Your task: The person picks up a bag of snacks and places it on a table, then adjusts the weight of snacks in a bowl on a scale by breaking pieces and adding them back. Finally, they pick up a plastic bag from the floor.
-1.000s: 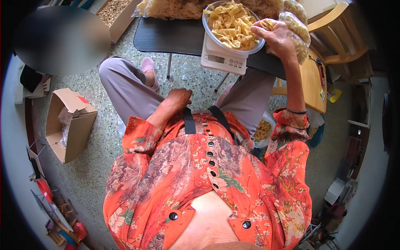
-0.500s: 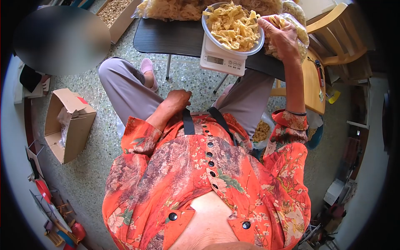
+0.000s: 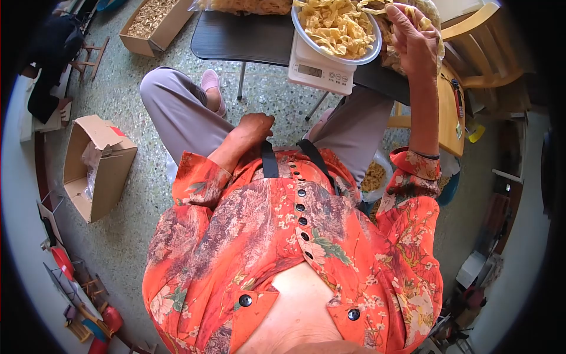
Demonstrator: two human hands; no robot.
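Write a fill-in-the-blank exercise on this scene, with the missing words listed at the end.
1. The bowl of yellow strips stands on a white kitchen ____.
2. The right hand holds a few yellow ____ beside the bowl's rim.
3. The left hand rests on the person's own ____.
4. On the floor to the person's left lies an open cardboard ____.

Missing words: scale; strips; lap; box
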